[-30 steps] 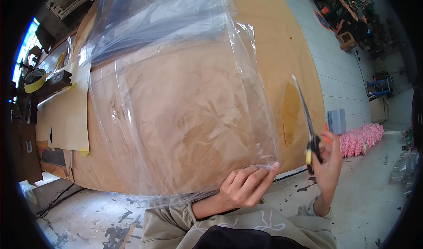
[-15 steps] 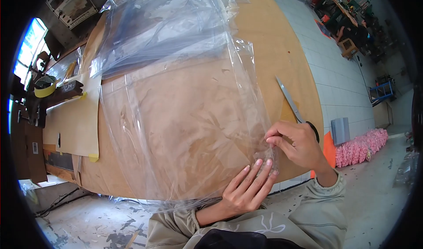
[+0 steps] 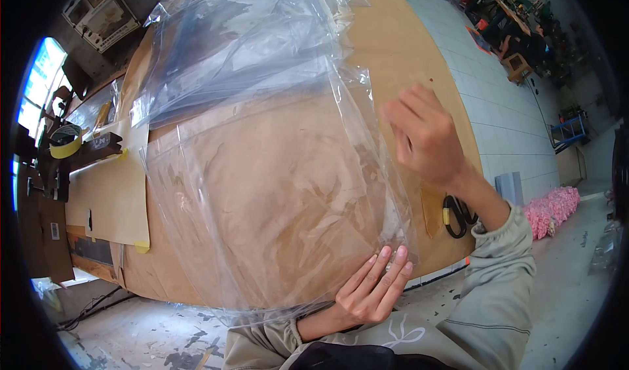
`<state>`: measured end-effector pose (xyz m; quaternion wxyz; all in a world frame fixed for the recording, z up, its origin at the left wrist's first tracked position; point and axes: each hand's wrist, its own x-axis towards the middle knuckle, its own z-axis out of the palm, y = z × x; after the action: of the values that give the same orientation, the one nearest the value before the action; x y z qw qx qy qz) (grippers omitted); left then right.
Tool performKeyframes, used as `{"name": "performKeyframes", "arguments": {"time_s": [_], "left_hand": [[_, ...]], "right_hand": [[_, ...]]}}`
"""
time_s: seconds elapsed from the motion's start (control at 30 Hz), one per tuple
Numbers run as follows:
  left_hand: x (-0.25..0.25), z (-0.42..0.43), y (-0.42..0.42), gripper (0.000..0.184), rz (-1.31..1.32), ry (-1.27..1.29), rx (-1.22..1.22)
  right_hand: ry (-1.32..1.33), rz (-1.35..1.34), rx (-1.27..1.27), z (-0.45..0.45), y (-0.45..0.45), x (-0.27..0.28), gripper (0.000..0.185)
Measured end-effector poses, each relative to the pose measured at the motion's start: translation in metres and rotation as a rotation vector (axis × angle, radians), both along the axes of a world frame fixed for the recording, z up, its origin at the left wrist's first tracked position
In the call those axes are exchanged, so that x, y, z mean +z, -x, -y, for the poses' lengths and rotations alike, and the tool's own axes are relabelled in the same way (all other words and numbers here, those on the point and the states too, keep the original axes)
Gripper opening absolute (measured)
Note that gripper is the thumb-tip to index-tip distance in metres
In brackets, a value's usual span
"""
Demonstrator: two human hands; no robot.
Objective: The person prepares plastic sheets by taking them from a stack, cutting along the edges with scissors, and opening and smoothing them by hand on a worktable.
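A large clear plastic bag or sheet [image 3: 282, 193] lies wrinkled over a brown-covered table. My left hand [image 3: 370, 294] rests on its near right corner with the fingers stretched out flat. Over the sheet's right edge, my right hand [image 3: 426, 134] is raised, its fingers curled closed and slightly blurred. Whatever is inside those fingers, if anything, is hidden. Just below the right wrist lie the black handles of a pair of scissors [image 3: 452, 218]; the blades are mostly covered by my hand. More folded clear plastic [image 3: 242, 49] is piled at the table's far side.
The rounded table [image 3: 400, 36] has its edge close to my body. At the left stand a dark metal clamp-like fixture [image 3: 78, 154] and a yellow tape roll [image 3: 65, 148]. A pink fluffy bundle [image 3: 553, 209] lies on the floor at right; a person sits farther back.
My right hand has lifted from the near right corner and moved away from my body along the sheet's edge. The scissors' handles have come into view. My left hand stays at the corner.
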<state>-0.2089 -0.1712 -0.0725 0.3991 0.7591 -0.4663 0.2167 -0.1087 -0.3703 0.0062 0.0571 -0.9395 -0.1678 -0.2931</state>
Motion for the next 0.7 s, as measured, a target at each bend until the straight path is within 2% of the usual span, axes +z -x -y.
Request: {"name": "performKeyframes", "arguments": {"time_s": [0.1,0.17,0.23,0.33,0.4,0.47,0.53,0.57,0.67,0.7], "left_hand": [[-0.001,0.001,0.002,0.024,-0.004,0.013,0.001],[-0.001,0.000,0.002,0.023,0.004,0.012,-0.017],[0.001,0.000,0.001,0.023,0.019,-0.014,-0.018],[0.004,-0.001,-0.001,0.024,0.027,-0.045,-0.013],[0.004,-0.002,0.000,0.024,0.020,-0.062,-0.003],[0.005,-0.002,-0.001,0.023,0.019,-0.058,0.001],[0.006,-0.001,0.001,0.023,-0.001,-0.050,0.006],[0.007,0.000,0.002,0.022,-0.021,-0.044,0.011],[0.011,0.001,0.005,0.023,-0.081,-0.030,0.004],[0.012,0.001,0.005,0.024,-0.097,-0.025,0.003]], "right_hand": [[-0.028,0.252,-0.066,0.028,-0.048,0.000,0.002],[-0.026,0.320,-0.398,0.075,-0.091,0.025,0.007],[-0.215,0.158,-0.481,0.099,-0.109,0.045,0.010],[0.051,0.236,-0.280,0.112,-0.109,0.044,0.015],[0.262,0.292,-0.320,0.109,-0.088,0.031,0.021],[0.277,0.263,-0.236,0.097,-0.065,0.012,0.027],[-0.198,-0.123,-0.199,0.065,-0.040,0.006,0.030],[-0.584,-0.453,-0.256,0.043,-0.030,0.008,0.031],[-1.000,-0.816,-0.157,0.017,-0.024,-0.003,0.029],[-0.986,-0.774,-0.143,0.013,-0.026,-0.008,0.027]]}}
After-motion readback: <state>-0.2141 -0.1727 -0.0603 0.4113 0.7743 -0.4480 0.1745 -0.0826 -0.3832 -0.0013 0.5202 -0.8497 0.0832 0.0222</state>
